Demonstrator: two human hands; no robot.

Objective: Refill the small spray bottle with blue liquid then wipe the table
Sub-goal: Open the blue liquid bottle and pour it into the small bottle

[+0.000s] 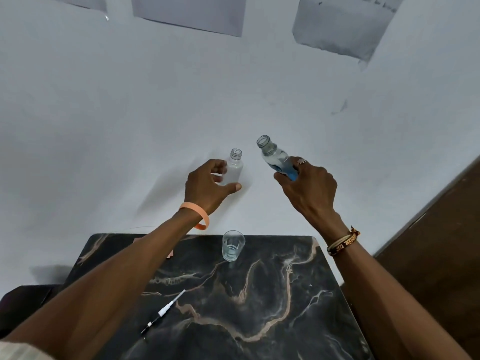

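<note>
My left hand holds a small clear bottle upright in the air above the table, fingers and thumb curled round its lower body; its neck is uncapped. My right hand grips a larger clear bottle with blue liquid at its base, tilted with its open mouth up and to the left, towards the small bottle. The two bottle mouths are apart. A spray pump with its thin tube lies on the dark marble table.
A small drinking glass with a little clear liquid stands near the table's far edge. Something pink peeks out from under my left forearm. A pale wall with paper sheets is behind; a brown wooden surface is at right.
</note>
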